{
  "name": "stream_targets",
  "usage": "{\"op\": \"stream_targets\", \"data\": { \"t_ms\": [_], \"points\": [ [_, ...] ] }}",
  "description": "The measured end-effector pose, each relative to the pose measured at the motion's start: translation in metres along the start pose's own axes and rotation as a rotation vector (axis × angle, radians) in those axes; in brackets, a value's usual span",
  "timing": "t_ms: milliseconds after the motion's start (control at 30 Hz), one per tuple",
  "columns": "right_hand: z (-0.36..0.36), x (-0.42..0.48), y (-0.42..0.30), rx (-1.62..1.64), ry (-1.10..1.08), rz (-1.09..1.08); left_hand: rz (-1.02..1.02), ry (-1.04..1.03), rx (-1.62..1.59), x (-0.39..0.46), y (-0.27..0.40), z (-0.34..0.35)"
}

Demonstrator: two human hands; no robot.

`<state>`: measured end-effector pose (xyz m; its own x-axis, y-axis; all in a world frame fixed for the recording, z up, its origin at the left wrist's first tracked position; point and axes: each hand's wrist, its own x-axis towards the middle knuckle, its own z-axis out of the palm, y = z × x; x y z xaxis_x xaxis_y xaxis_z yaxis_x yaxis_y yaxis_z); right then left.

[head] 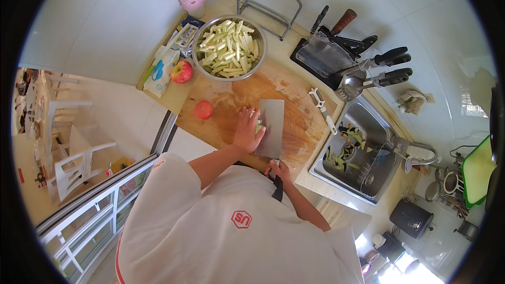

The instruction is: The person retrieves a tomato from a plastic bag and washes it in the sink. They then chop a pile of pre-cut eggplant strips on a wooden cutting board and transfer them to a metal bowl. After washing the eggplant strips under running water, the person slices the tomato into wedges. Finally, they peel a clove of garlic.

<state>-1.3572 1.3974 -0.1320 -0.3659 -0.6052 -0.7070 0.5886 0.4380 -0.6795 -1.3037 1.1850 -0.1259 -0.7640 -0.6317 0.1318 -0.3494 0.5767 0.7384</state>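
Observation:
My right hand grips the handle of a cleaver, whose broad blade lies over the wooden cutting board. With fingers spread, my left hand presses on a few pale green vegetable pieces beside the blade's left edge; the palm hides most of them. My left thumb reaches onto the blade. To the left on the board rests a red tomato. A steel bowl full of pale green vegetable sticks stands at the board's far side.
A white peeler lies at the board's right. Beyond it is a steel sink with vegetable peelings. Knives and utensils fill a rack at the back. An apple and a tissue pack sit left of the bowl.

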Motion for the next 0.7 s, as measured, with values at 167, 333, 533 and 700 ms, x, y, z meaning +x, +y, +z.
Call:
{"op": "stream_targets", "data": {
  "t_ms": [167, 333, 533, 700],
  "points": [
    [0.018, 0.002, -0.033, -0.164, -0.039, 0.028, -0.125, 0.136, -0.085, 0.001, 0.006, 0.017],
    [0.020, -0.017, -0.082, -0.137, -0.024, 0.107, 0.008, 0.204, -0.216, 0.020, 0.032, -0.004],
    [0.029, -0.028, -0.143, -0.373, -0.037, -0.115, 0.205, 0.372, -0.224, 0.071, 0.059, -0.047],
    [0.070, -0.017, -0.206, -0.330, 0.076, -0.263, 0.162, 0.480, -0.118, 0.146, 0.026, -0.094]
  ]
}}
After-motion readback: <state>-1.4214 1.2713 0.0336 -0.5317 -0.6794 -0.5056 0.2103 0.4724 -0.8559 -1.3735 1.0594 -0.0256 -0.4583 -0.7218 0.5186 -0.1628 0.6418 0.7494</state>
